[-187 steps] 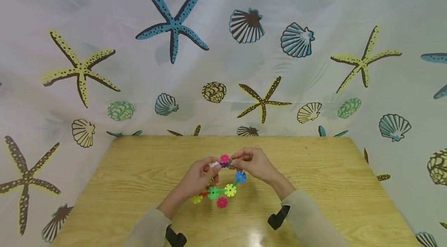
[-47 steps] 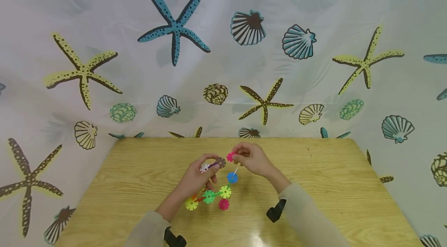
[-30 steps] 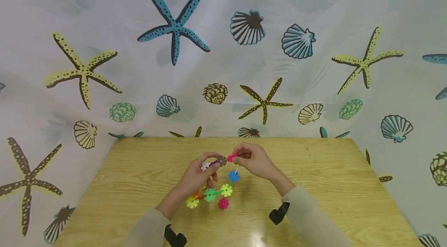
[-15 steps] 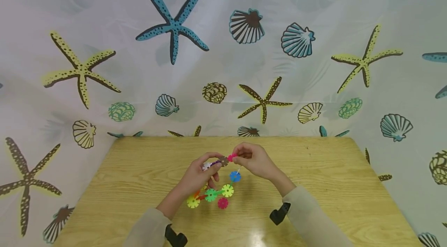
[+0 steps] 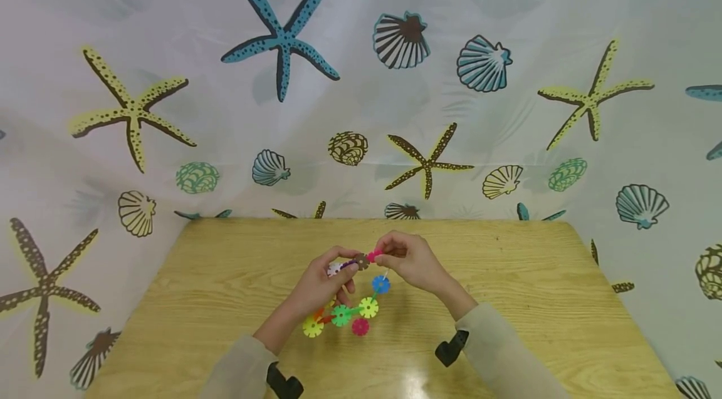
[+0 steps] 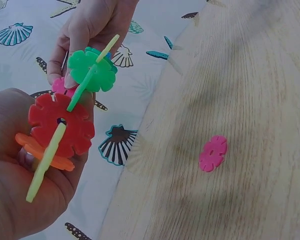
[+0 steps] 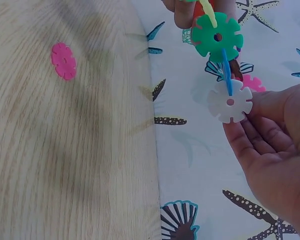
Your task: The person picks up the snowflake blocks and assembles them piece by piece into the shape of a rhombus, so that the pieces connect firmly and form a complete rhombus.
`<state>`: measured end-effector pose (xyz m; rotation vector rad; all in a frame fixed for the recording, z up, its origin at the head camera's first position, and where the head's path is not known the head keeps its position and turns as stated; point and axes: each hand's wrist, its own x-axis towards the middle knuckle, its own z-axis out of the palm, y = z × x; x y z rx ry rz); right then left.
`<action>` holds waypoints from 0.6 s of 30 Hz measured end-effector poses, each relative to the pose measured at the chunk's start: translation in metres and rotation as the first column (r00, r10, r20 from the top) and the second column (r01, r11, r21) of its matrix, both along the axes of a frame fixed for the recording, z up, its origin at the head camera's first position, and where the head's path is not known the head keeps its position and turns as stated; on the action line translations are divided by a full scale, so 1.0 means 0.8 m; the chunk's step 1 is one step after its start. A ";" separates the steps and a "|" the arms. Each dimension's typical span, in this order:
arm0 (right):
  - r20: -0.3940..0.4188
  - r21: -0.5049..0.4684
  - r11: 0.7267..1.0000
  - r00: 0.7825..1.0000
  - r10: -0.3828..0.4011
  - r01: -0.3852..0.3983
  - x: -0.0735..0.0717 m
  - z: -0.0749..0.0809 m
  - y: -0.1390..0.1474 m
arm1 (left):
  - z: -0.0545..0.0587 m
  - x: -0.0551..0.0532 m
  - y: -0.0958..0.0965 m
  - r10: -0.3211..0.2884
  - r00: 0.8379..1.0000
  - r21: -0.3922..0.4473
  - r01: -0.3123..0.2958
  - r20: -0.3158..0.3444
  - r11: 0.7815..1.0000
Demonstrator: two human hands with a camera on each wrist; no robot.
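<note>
A chain of slotted plastic snowflake discs, in many colours, bows in a loop between my hands above the table. My left hand (image 5: 321,283) holds one end between thumb and fingers, at a brown disc (image 5: 361,257) and a purple one beside it. Thumb and fingertips of my right hand (image 5: 414,261) pinch a pink disc (image 5: 373,255), seen nearly edge-on against the brown disc; whether their slots are joined, I cannot tell. A white disc (image 7: 218,103) hangs by the right fingers, linked to a blue disc (image 5: 381,280). In the left wrist view, a red disc (image 6: 76,120) lies before the left palm.
A single loose pink disc (image 5: 356,327) lies on the wooden table (image 5: 507,299), nearer the person than the chain. A cloth (image 5: 361,98) printed with starfish and shells rises behind the table and at its sides.
About six seconds ago the right hand was at the brown disc. Later it held the pink disc face-on, apart from the brown one; now the pink disc is turned edge-on and meets it.
</note>
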<state>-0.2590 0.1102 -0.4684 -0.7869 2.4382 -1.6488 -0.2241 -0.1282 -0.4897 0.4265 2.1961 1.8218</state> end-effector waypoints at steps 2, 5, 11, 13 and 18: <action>-0.015 0.002 1.000 1.000 0.004 -0.004 0.000 0.000 -0.001 | 0.000 0.001 0.000 0.001 1.000 0.000 -0.001 0.004 1.000; -0.020 0.005 1.000 1.000 -0.003 0.003 0.001 0.001 -0.002 | -0.001 0.002 0.001 0.004 1.000 -0.006 -0.004 0.010 1.000; -0.008 0.005 1.000 1.000 -0.025 0.025 0.002 0.000 -0.003 | -0.001 0.002 0.002 0.007 1.000 -0.011 -0.007 0.005 1.000; -0.003 0.005 1.000 1.000 -0.027 0.027 0.002 0.000 -0.004 | -0.001 0.002 0.001 0.002 1.000 -0.009 -0.002 0.000 1.000; 0.008 0.009 1.000 1.000 -0.015 0.015 0.002 0.001 -0.004 | 0.000 0.002 0.001 -0.009 1.000 -0.006 0.009 -0.004 1.000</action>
